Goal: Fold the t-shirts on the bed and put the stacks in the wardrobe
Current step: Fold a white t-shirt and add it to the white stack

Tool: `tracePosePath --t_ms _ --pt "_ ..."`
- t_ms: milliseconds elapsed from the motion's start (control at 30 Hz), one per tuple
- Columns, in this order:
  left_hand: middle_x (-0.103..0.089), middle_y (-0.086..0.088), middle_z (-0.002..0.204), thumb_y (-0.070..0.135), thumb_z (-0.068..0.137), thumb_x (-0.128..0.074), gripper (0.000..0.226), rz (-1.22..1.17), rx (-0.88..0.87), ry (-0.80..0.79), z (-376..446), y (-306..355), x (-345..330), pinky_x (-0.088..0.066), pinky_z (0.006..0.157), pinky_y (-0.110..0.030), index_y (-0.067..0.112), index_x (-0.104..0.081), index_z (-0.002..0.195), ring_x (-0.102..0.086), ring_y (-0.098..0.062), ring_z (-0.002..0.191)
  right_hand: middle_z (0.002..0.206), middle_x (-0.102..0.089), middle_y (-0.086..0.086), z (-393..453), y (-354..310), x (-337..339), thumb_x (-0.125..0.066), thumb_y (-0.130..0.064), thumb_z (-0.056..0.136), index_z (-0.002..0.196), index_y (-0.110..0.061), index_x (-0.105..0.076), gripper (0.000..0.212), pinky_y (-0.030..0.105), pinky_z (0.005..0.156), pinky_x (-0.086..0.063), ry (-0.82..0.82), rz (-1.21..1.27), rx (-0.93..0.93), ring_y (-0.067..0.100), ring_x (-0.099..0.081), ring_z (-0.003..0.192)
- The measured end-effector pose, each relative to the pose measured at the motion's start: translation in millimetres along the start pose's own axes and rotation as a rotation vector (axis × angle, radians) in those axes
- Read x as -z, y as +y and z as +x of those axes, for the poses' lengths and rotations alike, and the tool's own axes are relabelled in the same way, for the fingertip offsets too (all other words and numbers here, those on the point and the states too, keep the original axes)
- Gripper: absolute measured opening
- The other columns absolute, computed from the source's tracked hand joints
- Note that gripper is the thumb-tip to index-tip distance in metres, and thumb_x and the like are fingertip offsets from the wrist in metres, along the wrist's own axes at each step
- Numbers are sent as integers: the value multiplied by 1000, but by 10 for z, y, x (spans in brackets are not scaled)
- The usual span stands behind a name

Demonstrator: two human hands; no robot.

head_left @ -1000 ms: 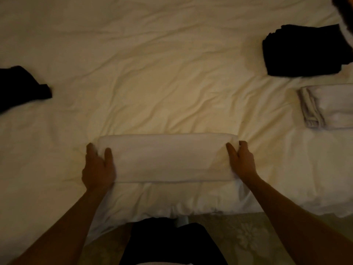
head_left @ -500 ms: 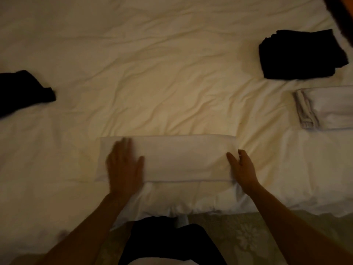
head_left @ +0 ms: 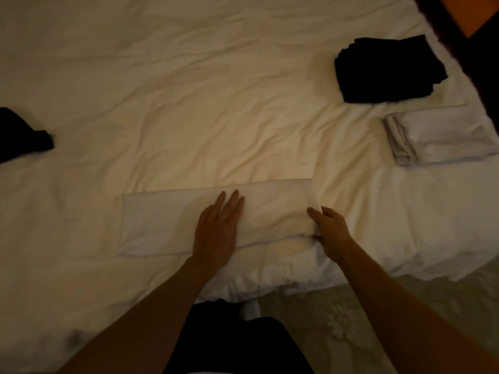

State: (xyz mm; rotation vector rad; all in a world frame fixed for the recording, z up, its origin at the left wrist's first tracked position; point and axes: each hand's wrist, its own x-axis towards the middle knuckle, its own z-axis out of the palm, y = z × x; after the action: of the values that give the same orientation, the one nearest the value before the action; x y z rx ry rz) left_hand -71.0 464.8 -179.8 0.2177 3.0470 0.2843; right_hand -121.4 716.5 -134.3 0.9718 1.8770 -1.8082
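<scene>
a white shirt (head_left: 216, 211), folded into a long strip, lies near the front edge of the bed (head_left: 202, 103). the left hand (head_left: 217, 230) presses flat on its middle, fingers straight. the right hand (head_left: 328, 228) pinches its right end. at right sit a black stack (head_left: 388, 68) and a white stack (head_left: 440, 136), apart; a black garment (head_left: 21, 133) lies far left.

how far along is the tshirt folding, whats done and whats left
Done: a folded black stack and a folded white stack lie at the right of the bed. In hand: a white t-shirt folded to a long strip, left hand flat on its middle, right hand gripping its right end. Left: the loose black garment at the left edge, then moving the stacks to the wardrobe.
</scene>
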Motion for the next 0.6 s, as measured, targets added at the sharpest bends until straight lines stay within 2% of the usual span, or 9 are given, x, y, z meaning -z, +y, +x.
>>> tracePosePath --t_ms 100,200,267,333,400,433,467,533,600 --pt "-42 -7 154 17 91 -40 56 41 26 -101 -12 47 -58 -40 104 -46 14 -45 147 -42 -33 139 96 -65 4 -153 -44 14 -62 -12 95 117 -10 -59 22 31 63 -55 1 65 5 19 -63 85" --pt "-13 -9 165 25 96 -22 62 114 43 -307 33 192 15 -22 116 -50 12 -16 157 -19 -36 149 96 -68 7 -294 -129 -26 -63 -8 93 116 -9 -59 24 34 68 -59 -28 105 65 20 -66 83" --pt "-2 -7 166 25 102 -27 60 142 66 -330 90 231 37 -16 118 -49 14 -6 158 -10 -34 151 95 -70 8 -407 -174 -87 -63 -6 92 111 -11 -61 19 33 67 -59 -48 119 116 20 -68 80" --pt "-18 -10 163 22 101 -37 58 134 83 -275 113 206 74 -26 112 -48 15 -21 157 -23 -35 146 93 -71 10 -529 -204 -171 -63 -6 92 105 -14 -62 15 33 66 -59 -58 141 161 22 -69 81" --pt "-47 -14 142 18 93 -51 48 99 72 -212 109 160 151 -41 93 -44 16 -49 142 -46 -36 126 94 -71 13 -668 -229 -255 -65 -7 91 104 -13 -63 14 38 70 -59 -56 154 187 26 -69 84" --pt "-53 -14 131 16 90 -55 43 60 59 -184 86 115 180 -43 85 -42 14 -56 134 -52 -35 116 95 -72 14 -735 -247 -305 -66 -7 91 105 -13 -62 16 41 74 -58 -59 163 195 28 -70 86" --pt "-54 -13 127 16 92 -54 42 -4 59 -178 81 65 212 -44 82 -41 14 -55 134 -53 -34 112 97 -72 14 -800 -280 -368 -67 -8 90 107 -12 -62 18 42 76 -58 -66 173 204 29 -70 88" --pt "-50 -10 129 24 98 -50 44 -150 72 -260 55 -51 276 -45 87 -39 17 -46 141 -51 -29 115 97 -72 14 -929 -362 -553 -68 -9 89 109 -13 -60 22 43 77 -60 -91 168 227 28 -71 89" --pt "-54 -9 123 29 97 -54 39 -375 135 -269 -11 -188 347 -46 93 -38 18 -53 135 -54 -26 113 99 -70 13 -1038 -406 -815 -70 -12 88 109 -14 -60 23 41 77 -60 -130 110 263 26 -71 89"
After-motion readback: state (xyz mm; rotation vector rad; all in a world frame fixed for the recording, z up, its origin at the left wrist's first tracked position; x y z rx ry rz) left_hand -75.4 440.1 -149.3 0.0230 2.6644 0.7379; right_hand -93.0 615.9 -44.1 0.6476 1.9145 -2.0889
